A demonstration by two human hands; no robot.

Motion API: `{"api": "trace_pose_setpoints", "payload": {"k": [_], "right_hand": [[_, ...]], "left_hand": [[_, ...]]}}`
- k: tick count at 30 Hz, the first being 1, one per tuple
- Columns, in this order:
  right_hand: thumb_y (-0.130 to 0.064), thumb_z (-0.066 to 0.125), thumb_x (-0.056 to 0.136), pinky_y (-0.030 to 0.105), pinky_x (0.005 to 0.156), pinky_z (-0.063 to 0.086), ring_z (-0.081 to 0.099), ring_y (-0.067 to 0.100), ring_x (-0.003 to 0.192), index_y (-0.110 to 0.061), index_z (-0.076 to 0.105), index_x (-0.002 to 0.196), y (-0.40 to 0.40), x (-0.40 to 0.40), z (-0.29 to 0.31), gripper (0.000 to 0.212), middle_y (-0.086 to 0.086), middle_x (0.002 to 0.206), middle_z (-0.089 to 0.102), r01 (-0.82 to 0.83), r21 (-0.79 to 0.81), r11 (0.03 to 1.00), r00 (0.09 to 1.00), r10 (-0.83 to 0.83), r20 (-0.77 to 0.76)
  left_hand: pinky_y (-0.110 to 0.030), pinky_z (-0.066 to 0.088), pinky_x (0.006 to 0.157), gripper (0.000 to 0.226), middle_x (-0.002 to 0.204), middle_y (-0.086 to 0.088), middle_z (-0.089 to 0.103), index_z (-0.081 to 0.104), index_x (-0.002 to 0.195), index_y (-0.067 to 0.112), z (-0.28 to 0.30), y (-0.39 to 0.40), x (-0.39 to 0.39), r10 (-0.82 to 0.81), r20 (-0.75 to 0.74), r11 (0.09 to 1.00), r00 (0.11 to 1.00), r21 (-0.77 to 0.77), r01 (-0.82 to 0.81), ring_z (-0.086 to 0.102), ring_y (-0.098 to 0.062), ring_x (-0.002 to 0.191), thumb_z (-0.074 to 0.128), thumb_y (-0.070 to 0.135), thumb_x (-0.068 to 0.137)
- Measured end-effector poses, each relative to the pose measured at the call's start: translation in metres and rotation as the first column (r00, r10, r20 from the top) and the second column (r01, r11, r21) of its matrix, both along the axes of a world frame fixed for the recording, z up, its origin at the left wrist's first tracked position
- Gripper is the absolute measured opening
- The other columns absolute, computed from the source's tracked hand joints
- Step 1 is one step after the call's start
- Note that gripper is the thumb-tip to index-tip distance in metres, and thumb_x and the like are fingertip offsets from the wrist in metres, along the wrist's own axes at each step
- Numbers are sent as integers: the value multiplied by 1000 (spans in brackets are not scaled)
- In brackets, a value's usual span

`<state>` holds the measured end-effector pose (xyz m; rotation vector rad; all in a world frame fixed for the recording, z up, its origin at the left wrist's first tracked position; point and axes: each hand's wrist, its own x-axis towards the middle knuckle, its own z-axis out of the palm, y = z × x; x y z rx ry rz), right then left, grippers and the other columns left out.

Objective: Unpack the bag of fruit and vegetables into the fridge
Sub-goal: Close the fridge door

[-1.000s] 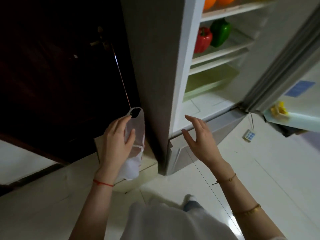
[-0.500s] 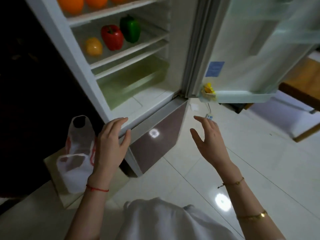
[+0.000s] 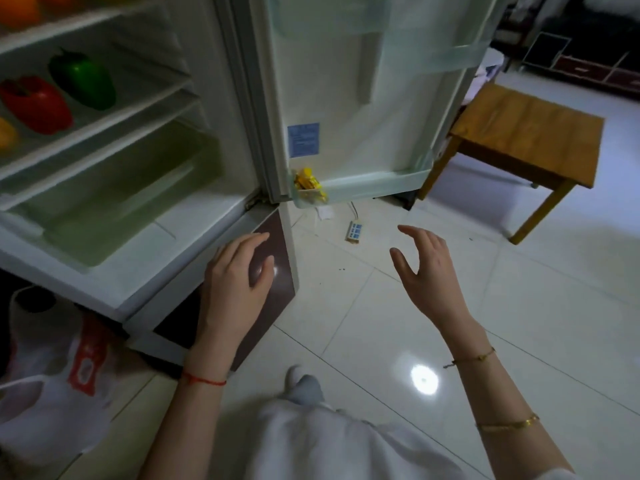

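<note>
Task appears nearly done: peppers shelved inside fridge, bag slumped on floor left of fridge, left hand and right hand spread, holding nothing.

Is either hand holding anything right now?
No. The left hand and right hand are both open and empty; the plastic bag sits apart.
</note>
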<state>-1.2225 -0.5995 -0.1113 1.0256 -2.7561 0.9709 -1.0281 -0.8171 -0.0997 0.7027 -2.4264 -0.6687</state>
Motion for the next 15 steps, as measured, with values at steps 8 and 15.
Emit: {"api": "trace_pose_setpoints", "payload": {"k": [8, 15], "right_hand": [[-29, 57, 97, 25, 104, 31, 47, 22, 125, -14, 51, 134, 10, -75, -4, 40, 2, 130, 57, 82, -25, 996, 997, -83, -3], [-28, 56, 97, 22, 103, 31, 48, 18, 125, -16, 52, 132, 0, -163, 13, 37, 0, 130, 58, 117, -64, 991, 992, -120, -41]], "left_hand": [[-39, 46, 104, 34, 127, -4, 64, 63, 126, 12, 4, 1, -101, -96, -40, 994, 995, -51, 94, 58, -23, 119, 58, 17, 94], [-26, 40, 104, 35, 123, -7, 65, 63, 125, 8, 22, -4, -203, -127, -124, 989, 984, -85, 117, 57, -22, 117, 65, 9, 91]]}}
